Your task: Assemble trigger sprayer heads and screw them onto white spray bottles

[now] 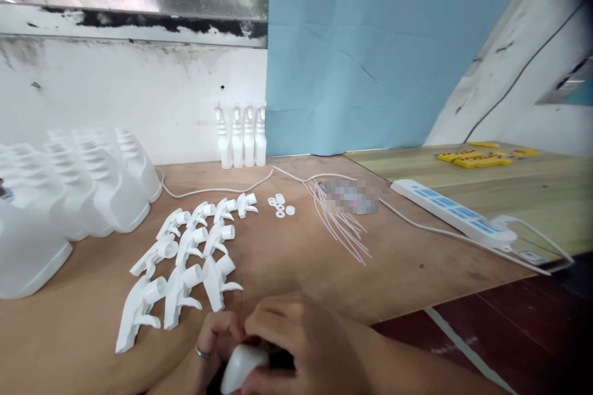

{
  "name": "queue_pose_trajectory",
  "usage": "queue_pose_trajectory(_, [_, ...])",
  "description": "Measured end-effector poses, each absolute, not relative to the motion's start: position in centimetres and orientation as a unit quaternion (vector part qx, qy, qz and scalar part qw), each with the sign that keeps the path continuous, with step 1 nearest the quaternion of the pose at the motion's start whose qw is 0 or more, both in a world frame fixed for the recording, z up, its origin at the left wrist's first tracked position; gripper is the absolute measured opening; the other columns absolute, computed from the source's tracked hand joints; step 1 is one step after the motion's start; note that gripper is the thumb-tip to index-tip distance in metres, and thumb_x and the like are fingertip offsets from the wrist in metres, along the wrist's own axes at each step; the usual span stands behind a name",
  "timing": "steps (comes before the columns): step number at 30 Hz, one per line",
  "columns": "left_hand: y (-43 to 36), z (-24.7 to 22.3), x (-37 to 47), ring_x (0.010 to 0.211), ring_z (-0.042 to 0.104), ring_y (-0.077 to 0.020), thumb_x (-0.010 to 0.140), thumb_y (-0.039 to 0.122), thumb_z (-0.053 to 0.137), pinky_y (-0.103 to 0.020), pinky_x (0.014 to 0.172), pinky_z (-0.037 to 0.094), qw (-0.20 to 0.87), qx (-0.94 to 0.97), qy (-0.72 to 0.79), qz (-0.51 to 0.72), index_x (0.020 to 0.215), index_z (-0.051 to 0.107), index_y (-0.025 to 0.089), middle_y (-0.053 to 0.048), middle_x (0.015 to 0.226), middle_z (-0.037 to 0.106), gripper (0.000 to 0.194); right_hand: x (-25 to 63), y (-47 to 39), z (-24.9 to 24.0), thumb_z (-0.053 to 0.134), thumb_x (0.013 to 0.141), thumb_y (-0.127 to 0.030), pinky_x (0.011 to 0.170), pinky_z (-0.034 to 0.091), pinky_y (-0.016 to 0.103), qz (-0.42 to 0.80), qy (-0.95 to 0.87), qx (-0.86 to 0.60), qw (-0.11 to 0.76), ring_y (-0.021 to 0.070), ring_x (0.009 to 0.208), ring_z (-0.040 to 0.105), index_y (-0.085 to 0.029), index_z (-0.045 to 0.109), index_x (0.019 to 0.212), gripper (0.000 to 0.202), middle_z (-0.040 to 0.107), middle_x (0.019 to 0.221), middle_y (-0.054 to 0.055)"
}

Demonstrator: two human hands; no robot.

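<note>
left hand [217,342]: bare | ring [202,352]: silver-toned, narrow, shiny band circling one left finger; which finger, unclear | left wrist [178,376]: bare, behind the fingers | right hand [291,330]: bare, rounded knuckles | right forearm [412,361]: bare behind the fingers, tapering toward the wrist, slightly blurred

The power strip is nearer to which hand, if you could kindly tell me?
Right. The right hand is to the left of the power strip, closer to the wearer; the left hand is farther left, past the right hand.
</note>
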State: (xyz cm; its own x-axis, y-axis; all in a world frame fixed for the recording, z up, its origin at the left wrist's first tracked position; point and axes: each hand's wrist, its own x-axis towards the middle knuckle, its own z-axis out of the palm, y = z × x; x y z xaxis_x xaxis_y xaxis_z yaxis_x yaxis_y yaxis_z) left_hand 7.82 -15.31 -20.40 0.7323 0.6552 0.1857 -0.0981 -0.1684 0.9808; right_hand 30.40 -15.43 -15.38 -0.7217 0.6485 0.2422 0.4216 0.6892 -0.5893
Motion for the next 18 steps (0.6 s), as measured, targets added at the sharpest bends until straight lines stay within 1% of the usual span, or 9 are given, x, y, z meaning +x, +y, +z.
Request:
queue_pose_trajectory(2, [-15.4, -20.7, 7.7, 0.09, 0.068, -0.0199, 0.094, 0.036, 0.061, -0.031, 0.079, 0.054, 0.616, 0.699, 0.194, 0.306, 0.129, 0.043, 0.028, -0.006, 0.102, 0.067, 0.041, 30.5, -15.3, -16.0, 0.065, 0.088, -0.043, 0.073, 0.047, 0.024, 0.237, -0.905, -0.274, 0.225, 0.0143, 0.078, 0.064, -0.015, 0.066, 0.099, 0.03, 0.071, 0.089, 0.005])
queue_pose_trajectory(5, [-15.2, -21.3, 7.7, 0.086, 0.068, -0.0203, 0.091, 0.037, 0.065, -0.031, 0.078, 0.054, 0.613, 0.709, 0.187, 0.295, 0.143, 0.031, 0.027, -0.006, 0.097, 0.07, 0.063, 31.1, -15.8, -15.8, 0.064, 0.09, -0.041, 0.084, 0.047, 0.026, 0.256, -0.903, -0.268, 0.219, 0.0168, 0.093, 0.066, -0.017, 0.066, 0.105, 0.027, 0.072, 0.099, 0.006])
queue_pose_trajectory(7, [-14.9, -21.6, 7.9, 0.087, 0.069, -0.0218, 0.087, 0.04, 0.07, -0.031, 0.08, 0.054, 0.603, 0.723, 0.192, 0.277, 0.147, 0.027, 0.026, -0.007, 0.096, 0.071, 0.075, 31.6, -16.5, -15.3, 0.064, 0.089, -0.034, 0.091, 0.046, 0.027, 0.306, -0.88, -0.282, 0.228, 0.0175, 0.102, 0.066, -0.019, 0.064, 0.104, 0.021, 0.071, 0.109, 0.007])
queue_pose_trajectory(10, [-14.4, -21.5, 8.1, 0.089, 0.07, -0.0215, 0.09, 0.045, 0.063, -0.03, 0.08, 0.055, 0.593, 0.737, 0.207, 0.25, 0.145, 0.037, 0.028, -0.006, 0.098, 0.072, 0.063, 33.4, -17.1, -14.9, 0.064, 0.085, -0.03, 0.092, 0.047, 0.031, 0.452, -0.802, -0.306, 0.241, 0.0187, 0.105, 0.067, -0.02, 0.059, 0.097, 0.017, 0.071, 0.116, 0.008])
queue_pose_trajectory(12, [-14.1, -21.2, 8.1, 0.086, 0.071, -0.0197, 0.095, 0.047, 0.054, -0.029, 0.076, 0.056, 0.594, 0.744, 0.205, 0.227, 0.142, 0.043, 0.029, -0.006, 0.1, 0.073, 0.051, 36.3, -17.4, -15.5, 0.066, 0.083, -0.037, 0.088, 0.05, 0.034, 0.578, -0.701, -0.323, 0.265, 0.0204, 0.102, 0.069, -0.021, 0.05, 0.093, 0.025, 0.072, 0.11, 0.011])
queue_pose_trajectory(15, [-13.9, -20.8, 7.8, 0.083, 0.072, -0.018, 0.097, 0.047, 0.051, -0.026, 0.073, 0.057, 0.586, 0.765, 0.197, 0.179, 0.138, 0.048, 0.027, -0.006, 0.1, 0.073, 0.046, 42.7, -18.2, -18.5, 0.078, 0.064, -0.061, 0.068, 0.054, 0.034, 0.738, -0.553, -0.301, 0.243, 0.0261, 0.08, 0.073, -0.021, 0.044, 0.084, 0.057, 0.073, 0.084, 0.014])
queue_pose_trajectory(16, [-13.9, -20.6, 7.6, 0.083, 0.072, -0.0177, 0.096, 0.047, 0.052, -0.025, 0.073, 0.057, 0.581, 0.773, 0.194, 0.168, 0.137, 0.049, 0.027, -0.006, 0.1, 0.073, 0.045, 45.1, -18.8, -20.2, 0.082, 0.055, -0.065, 0.061, 0.053, 0.032, 0.761, -0.523, -0.32, 0.214, 0.0252, 0.07, 0.073, -0.02, 0.046, 0.078, 0.062, 0.071, 0.073, 0.011])
queue_pose_trajectory(17, [-13.9, -20.5, 7.5, 0.084, 0.072, -0.0174, 0.097, 0.047, 0.052, -0.025, 0.075, 0.057, 0.574, 0.779, 0.193, 0.162, 0.136, 0.05, 0.027, -0.005, 0.1, 0.073, 0.044, 47.3, -19.5, -22.0, 0.084, 0.047, -0.068, 0.053, 0.05, 0.029, 0.749, -0.501, -0.361, 0.24, 0.0212, 0.056, 0.068, -0.019, 0.049, 0.07, 0.064, 0.064, 0.06, 0.007])
queue_pose_trajectory(18, [-13.8, -20.5, 7.4, 0.084, 0.072, -0.0169, 0.097, 0.047, 0.051, -0.024, 0.077, 0.056, 0.565, 0.786, 0.191, 0.162, 0.135, 0.052, 0.026, -0.005, 0.1, 0.073, 0.043, 49.3, -20.2, -24.1, 0.083, 0.046, -0.071, 0.05, 0.048, 0.027, 0.737, -0.496, -0.386, 0.251, 0.0184, 0.049, 0.063, -0.019, 0.051, 0.065, 0.064, 0.059, 0.054, 0.004])
